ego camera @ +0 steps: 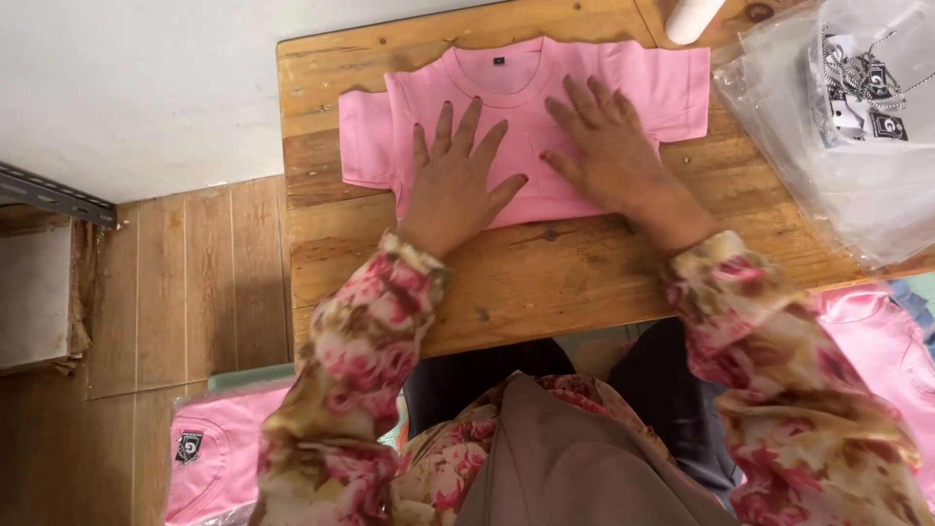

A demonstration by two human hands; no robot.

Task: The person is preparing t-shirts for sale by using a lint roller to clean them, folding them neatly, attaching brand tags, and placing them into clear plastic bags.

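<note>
A small pink T-shirt (643,83) lies flat on a wooden table (545,278), collar toward the far edge, its lower part folded under. My left hand (453,180) presses flat on the shirt's left half, fingers spread. My right hand (604,146) lies flat on the right half, fingers spread toward the collar. Neither hand grips anything. Both arms wear flowered sleeves.
A heap of clear plastic bags (838,146) with metal chains and dark tags lies on the table's right end. A white roll (691,18) stands at the far edge. A bagged pink shirt (209,453) rests on the floor at left; more pink cloth (881,336) at right.
</note>
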